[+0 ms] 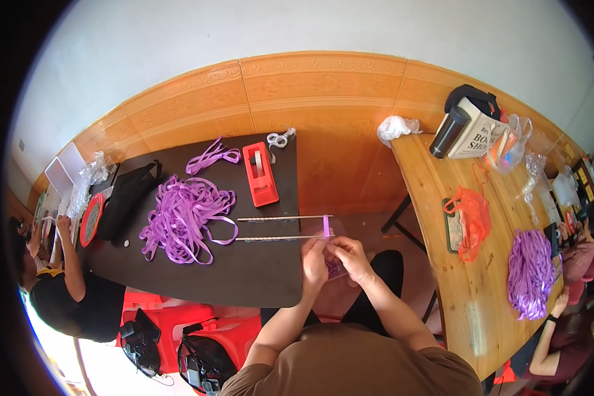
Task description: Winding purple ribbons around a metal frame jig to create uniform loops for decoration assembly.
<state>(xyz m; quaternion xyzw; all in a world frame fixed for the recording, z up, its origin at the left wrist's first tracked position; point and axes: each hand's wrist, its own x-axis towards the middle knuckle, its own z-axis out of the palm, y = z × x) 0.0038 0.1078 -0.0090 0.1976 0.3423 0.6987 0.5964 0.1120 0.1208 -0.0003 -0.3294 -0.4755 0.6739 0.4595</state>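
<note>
Ribbon heap (185,214), purple, tangled, on the dark table (257,280), left. One loose loop (234,231) reaches toward the rods; best kept clear to avoid snagging. Next rightward: two slender rods (284,218), roughly parallel, overhanging the table's right edge. Purple strip (326,226), the piece being worked, bridges them near their right ends. Left hand (315,263): fingertips appear closed on the strip's near end, beside the near rod (277,239). Right hand (352,259): thumb and forefinger appear pinched at the same end; exact fold hidden by fingers. Judgement: one hand should anchor while the other works; lay strip flat, square to both rods, tension even. Overpulling would likely draw the rods together.
</note>
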